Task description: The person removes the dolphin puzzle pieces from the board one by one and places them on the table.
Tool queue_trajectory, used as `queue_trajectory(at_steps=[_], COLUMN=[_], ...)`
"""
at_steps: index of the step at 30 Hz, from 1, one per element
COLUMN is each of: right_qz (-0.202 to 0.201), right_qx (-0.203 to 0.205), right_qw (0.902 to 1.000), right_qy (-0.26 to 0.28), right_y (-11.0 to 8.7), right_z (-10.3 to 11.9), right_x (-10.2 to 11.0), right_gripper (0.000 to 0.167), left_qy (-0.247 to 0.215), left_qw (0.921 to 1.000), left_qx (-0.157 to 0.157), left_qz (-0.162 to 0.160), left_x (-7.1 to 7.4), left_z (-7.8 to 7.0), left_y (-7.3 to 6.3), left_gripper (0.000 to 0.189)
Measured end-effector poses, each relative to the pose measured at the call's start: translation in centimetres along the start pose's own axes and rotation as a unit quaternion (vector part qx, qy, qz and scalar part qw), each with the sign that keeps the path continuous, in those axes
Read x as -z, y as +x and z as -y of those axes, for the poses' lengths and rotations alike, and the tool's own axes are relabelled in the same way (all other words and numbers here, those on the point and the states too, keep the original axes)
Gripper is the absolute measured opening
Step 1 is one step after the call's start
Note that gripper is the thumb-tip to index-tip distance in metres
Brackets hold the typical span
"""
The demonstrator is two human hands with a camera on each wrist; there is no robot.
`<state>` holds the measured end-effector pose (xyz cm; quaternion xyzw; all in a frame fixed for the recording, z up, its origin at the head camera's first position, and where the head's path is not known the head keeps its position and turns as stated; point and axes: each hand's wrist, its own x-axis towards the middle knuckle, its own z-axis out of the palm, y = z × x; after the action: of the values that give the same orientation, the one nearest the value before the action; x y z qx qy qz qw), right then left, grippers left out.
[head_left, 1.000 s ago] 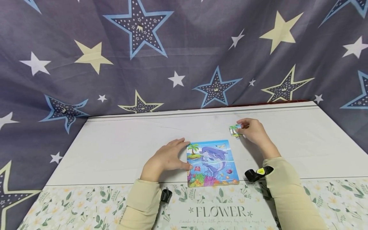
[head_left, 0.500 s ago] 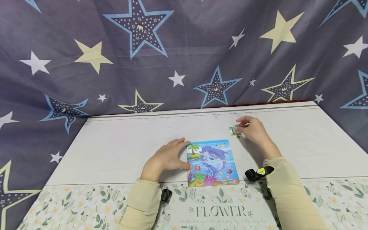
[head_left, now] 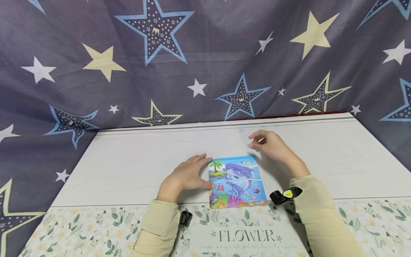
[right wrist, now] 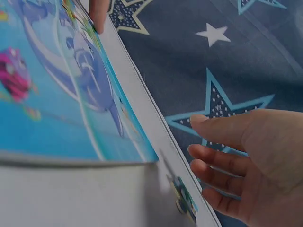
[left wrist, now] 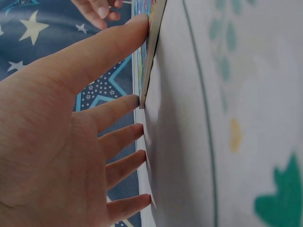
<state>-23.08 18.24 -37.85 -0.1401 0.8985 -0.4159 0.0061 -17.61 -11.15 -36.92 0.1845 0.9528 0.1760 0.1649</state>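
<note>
A dolphin jigsaw puzzle with a palm tree and coral lies flat on the table. My left hand rests at its left side, fingers spread. In the left wrist view, the thumb touches the puzzle's edge and the index fingertip meets its corner; the other fingertips rest on the table. My right hand hovers beyond the puzzle's far right corner, fingers loosely bent with nothing held between them. Small coloured jigsaw pieces lie below it in the right wrist view, mostly hidden by the hand in the head view.
The white table top has a floral front strip printed with FLOWER. A dark curtain with stars hangs behind the table and at its sides. Black straps with cameras sit on both wrists.
My right hand has left its place beside the palm-tree piece and moved left toward the puzzle, now covering that piece. The left hand and the puzzle have stayed in place.
</note>
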Motion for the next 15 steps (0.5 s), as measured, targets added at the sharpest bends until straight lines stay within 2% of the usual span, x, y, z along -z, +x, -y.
queue_trajectory(at_steps=[8,15], right_qz=[0.029,0.071], right_qx=[0.031,0.045], right_qw=[0.9991,0.9964], right_qy=[0.006,0.01], right_y=[0.2,-0.1], right_z=[1.4,2.2], right_x=[-1.5,-2.5], right_gripper=[0.025,0.023], left_qy=[0.002,0.003], left_qw=[1.0,1.0], left_qx=[-0.002,0.0], left_qz=[0.001,0.001], left_x=[0.0,0.0], left_z=[0.0,0.0], left_y=[-0.1,0.0], left_gripper=[0.09,0.089])
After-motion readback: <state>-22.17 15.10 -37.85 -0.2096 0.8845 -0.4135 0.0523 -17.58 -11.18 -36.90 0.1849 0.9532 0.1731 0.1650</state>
